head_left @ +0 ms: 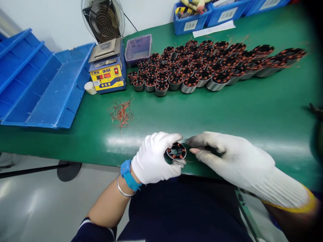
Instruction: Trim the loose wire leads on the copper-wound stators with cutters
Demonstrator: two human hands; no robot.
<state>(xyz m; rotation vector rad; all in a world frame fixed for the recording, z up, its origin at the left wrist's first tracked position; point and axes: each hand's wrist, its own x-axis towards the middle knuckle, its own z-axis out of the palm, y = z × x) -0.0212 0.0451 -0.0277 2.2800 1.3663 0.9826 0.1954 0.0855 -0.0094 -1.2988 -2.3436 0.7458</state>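
Note:
My left hand (157,158), in a white glove, is closed around a motor stator (176,151) near the front edge of the bench. The stator's ring faces up, with copper windings round a dark, open centre. Just right of it is my right hand (227,158), also gloved, its thumb and forefinger curled into a pinch close to the stator's rim. Whatever those fingertips hold, if anything, is too small to make out. A thin wire end sticks out at the stator's lower right. Beyond my hands stand several more stators (161,88) in close rows.
Copper wire clippings (121,113) lie in a pile on the green bench (83,144). Behind them are a yellow-fronted soldering unit (108,80), a purple bin (138,48) and a fan (103,20). Blue trays (45,97) occupy the left; blue labelled boxes (190,25) line the back.

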